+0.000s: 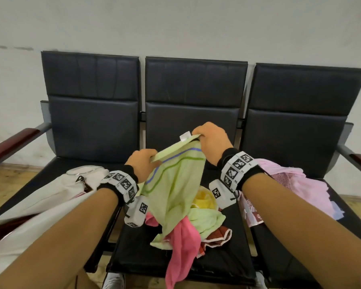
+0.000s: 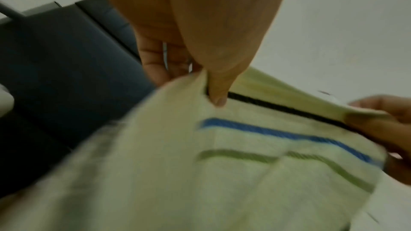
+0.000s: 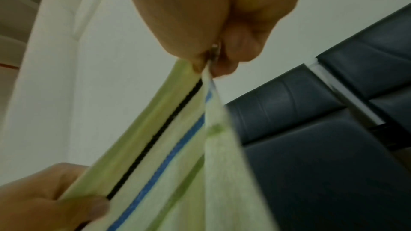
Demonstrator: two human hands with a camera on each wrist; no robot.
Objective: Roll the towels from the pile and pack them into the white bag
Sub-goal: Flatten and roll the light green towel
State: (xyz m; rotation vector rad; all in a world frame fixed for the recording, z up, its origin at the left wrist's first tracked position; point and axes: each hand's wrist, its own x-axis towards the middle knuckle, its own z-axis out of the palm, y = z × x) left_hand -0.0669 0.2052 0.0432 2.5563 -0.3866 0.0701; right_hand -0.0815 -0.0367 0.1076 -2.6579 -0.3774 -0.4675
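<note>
Towels lie heaped on the middle seat (image 1: 223, 247) of a row of three dark chairs, and one of them, a pale green towel (image 1: 176, 184) with blue and green stripes, is held up above the pile (image 1: 196, 222). In the head view the left hand (image 1: 143, 161) pinches its top hem at the near left, and the right hand (image 1: 212, 140) pinches the same hem farther right and higher, so the cloth hangs down with its lower end on the heap. A small white tag (image 1: 185, 136) sticks up by the right hand; nothing on it can be read. The white bag (image 1: 56, 197) lies on the left seat, well apart from the pile. More pink cloth (image 1: 296, 184) sits on the right seat. Whether any rolled towel is already in the bag cannot be told, and this towel is not yet rolled, so most of the work seems to be left.

From the left wrist, blurred, the left hand (image 2: 200, 41) has thumb and fingers closed on the hem of the green towel (image 2: 222, 182), with a dark line and the two stripes below it.

From the right wrist, the right hand (image 3: 213, 29) pinches the hem's corner, the towel (image 3: 169, 155) stretching down to the other hand.
</note>
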